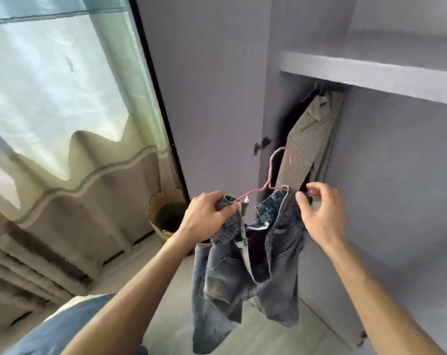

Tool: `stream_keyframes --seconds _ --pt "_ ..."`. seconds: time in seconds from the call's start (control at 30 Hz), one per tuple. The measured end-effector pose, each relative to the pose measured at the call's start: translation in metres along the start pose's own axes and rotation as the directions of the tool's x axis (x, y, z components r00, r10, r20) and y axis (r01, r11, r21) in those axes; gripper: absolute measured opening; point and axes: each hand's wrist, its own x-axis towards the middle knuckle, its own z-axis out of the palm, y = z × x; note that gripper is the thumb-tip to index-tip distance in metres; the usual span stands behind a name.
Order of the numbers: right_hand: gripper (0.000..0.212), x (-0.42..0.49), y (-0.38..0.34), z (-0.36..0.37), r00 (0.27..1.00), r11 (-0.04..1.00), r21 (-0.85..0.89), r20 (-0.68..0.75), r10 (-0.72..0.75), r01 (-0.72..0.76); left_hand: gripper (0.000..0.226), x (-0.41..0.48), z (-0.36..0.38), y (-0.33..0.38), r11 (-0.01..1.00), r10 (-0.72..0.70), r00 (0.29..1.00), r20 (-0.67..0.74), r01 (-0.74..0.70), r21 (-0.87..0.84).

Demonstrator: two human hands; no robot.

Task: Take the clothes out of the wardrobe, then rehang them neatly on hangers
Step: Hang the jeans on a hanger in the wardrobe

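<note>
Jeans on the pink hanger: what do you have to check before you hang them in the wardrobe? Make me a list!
1. Left hand grips the jeans at the waistband: ok.
2. Right hand pinches the waistband's other side: ok.
3. Jeans sit neatly on the pink hanger: not ok, they hang bunched and twisted.
4. Hanger hook free of cloth: ok.
5. Space on the rail beside the patterned shirt: cannot tell, the shelf hides the rail.
6. Wardrobe door open: ok.
</note>
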Motion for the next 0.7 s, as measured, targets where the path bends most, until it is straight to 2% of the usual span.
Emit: stream_keyframes --seconds 0.07,0.1,0.17,0.23,0.33,0.4,0.47,0.5,0.57,0.6,0.63,0.7 --pt "0.014 -0.006 0.006 -0.017 0.994 0.99 0.09 0.037 0.105 -0.108 0.036 0.007 0.027 0.01 0.999 0.002 1.0 0.02 -0.002 -0.039" --pt "0.023 -0.009 0.006 -0.023 0.981 0.976 0.134 0.118 0.156 -0.171 0.035 0.009 0.04 0.016 0.998 -0.004 0.999 0.034 0.006 -0.062" --pt "0.036 -0.012 0.007 -0.029 0.918 0.932 0.184 0.31 0.246 -0.312 0.034 0.013 0.065 0.028 0.996 0.006 0.998 0.061 -0.001 -0.084" --pt "0.034 -0.014 0.009 -0.027 0.86 0.887 0.203 0.407 0.309 -0.415 0.032 0.015 0.088 0.041 0.995 0.047 0.995 0.087 -0.04 -0.087" --pt "0.034 -0.012 0.014 -0.02 0.878 0.859 0.249 0.303 0.371 -0.448 0.024 0.015 0.117 0.06 0.99 0.118 0.986 0.12 -0.108 -0.088" --pt "0.024 -0.008 0.019 -0.019 0.881 0.835 0.287 0.215 0.422 -0.47 0.024 0.018 0.13 0.063 0.987 0.139 0.98 0.142 -0.125 -0.105" --pt "0.015 -0.001 0.022 -0.023 0.874 0.833 0.269 0.192 0.446 -0.484 0.024 0.025 0.134 0.061 0.981 0.172 0.953 0.249 -0.142 -0.136" --pt "0.013 0.002 0.025 -0.025 0.87 0.836 0.247 0.201 0.451 -0.49 0.025 0.031 0.132 0.059 0.978 0.197 0.913 0.356 -0.159 -0.133" --pt "0.011 0.006 0.03 -0.03 0.862 0.851 0.182 0.235 0.448 -0.492 0.035 0.048 0.122 0.053 0.971 0.238 0.784 0.573 -0.213 -0.113" --pt "0.012 0.008 0.031 -0.032 0.86 0.859 0.153 0.251 0.445 -0.489 0.035 0.06 0.115 0.049 0.964 0.258 0.743 0.618 -0.244 -0.109" --pt "0.012 0.009 0.033 -0.034 0.855 0.86 0.137 0.265 0.446 -0.491 0.034 0.074 0.107 0.047 0.956 0.28 0.737 0.615 -0.276 -0.104" --pt "0.011 0.009 0.034 -0.038 0.844 0.856 0.133 0.302 0.444 -0.499 0.034 0.105 0.091 0.048 0.94 0.322 0.782 0.534 -0.332 -0.08"
